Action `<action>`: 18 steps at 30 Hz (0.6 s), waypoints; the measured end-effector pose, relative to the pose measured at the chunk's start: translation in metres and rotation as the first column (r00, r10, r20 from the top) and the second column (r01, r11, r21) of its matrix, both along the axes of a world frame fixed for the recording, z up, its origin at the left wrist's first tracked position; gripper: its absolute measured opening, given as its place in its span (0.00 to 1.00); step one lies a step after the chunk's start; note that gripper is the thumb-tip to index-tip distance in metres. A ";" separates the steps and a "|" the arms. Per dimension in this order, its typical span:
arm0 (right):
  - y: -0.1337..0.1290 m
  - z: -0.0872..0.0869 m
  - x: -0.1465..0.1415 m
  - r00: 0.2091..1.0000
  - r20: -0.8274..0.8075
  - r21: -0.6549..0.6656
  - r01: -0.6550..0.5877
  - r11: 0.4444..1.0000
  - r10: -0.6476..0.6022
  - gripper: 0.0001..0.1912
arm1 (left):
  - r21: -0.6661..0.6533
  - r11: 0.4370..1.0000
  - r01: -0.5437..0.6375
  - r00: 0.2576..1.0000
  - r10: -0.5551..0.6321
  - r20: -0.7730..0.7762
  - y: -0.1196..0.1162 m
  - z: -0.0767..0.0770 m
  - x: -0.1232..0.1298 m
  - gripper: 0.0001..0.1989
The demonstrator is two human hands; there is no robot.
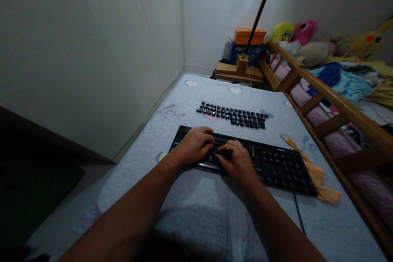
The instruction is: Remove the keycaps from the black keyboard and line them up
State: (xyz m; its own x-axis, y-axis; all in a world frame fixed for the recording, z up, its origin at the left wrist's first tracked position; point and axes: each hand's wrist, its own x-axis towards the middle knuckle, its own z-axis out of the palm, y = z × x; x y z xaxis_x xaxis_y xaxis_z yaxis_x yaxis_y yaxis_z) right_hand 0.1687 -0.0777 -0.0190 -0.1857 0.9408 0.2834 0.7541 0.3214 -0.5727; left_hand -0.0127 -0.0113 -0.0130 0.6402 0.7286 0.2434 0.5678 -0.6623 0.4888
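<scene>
A black keyboard (276, 168) lies slanted on the patterned cloth, its cable running toward me from the right part. My left hand (195, 144) rests on its left part with the fingers curled down onto the keys; what they hold, if anything, is hidden. Close beside it, my right hand (238, 161) pinches a small dark tool over the keys, its tip near the left fingers. Part of the key area looks bare near the right hand. Beyond the keyboard, loose black keycaps (231, 114) are laid out in rows on the cloth.
A brush (291, 143) and an orange cloth (327, 193) lie at the keyboard's right end. A wooden rail (344, 108) borders the right side, with plush toys behind it. A wooden stand (239, 71) is at the far end; a pale cabinet wall (123, 49) rises at left.
</scene>
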 end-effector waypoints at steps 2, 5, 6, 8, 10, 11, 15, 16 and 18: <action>0.002 0.001 0.000 1.000 -0.012 -0.004 0.007 1.000 -0.007 0.03 | -0.012 1.000 0.008 1.000 -0.008 0.005 0.000 0.001 0.000 0.08; 0.006 0.003 -0.001 0.999 -0.020 -0.057 0.042 0.997 -0.043 0.02 | -0.035 0.999 0.020 1.000 -0.020 0.003 -0.001 0.003 0.000 0.08; 0.008 0.005 -0.001 0.998 -0.022 -0.081 0.055 0.995 -0.057 0.02 | -0.043 0.999 0.023 1.000 -0.023 0.001 -0.001 0.004 0.000 0.08; 0.012 0.009 -0.002 0.997 -0.035 -0.133 0.062 0.989 -0.067 0.02 | -0.057 0.998 0.027 1.000 -0.027 -0.004 -0.001 0.006 0.000 0.08; 0.016 0.014 -0.002 0.997 -0.063 -0.193 0.031 0.981 -0.044 0.03 | -0.065 0.997 0.030 0.999 -0.031 -0.010 -0.001 0.007 0.000 0.08; 0.018 0.017 -0.002 0.997 -0.076 -0.225 0.008 0.974 -0.025 0.03 | -0.066 0.997 0.032 0.999 -0.033 -0.014 -0.001 0.007 0.000 0.08; 0.026 0.025 -0.002 0.997 -0.077 -0.313 -0.049 0.948 0.025 0.04 | -0.060 0.997 0.047 0.999 -0.049 -0.021 0.000 0.005 -0.001 0.09; 0.028 0.026 -0.002 0.997 -0.068 -0.324 -0.055 0.945 0.034 0.04 | -0.058 0.997 0.052 0.998 -0.054 -0.022 0.000 0.005 -0.001 0.09; 0.030 0.027 -0.001 0.997 -0.058 -0.334 -0.066 0.940 0.049 0.05 | -0.057 0.997 0.058 0.998 -0.059 -0.023 0.001 0.004 -0.001 0.09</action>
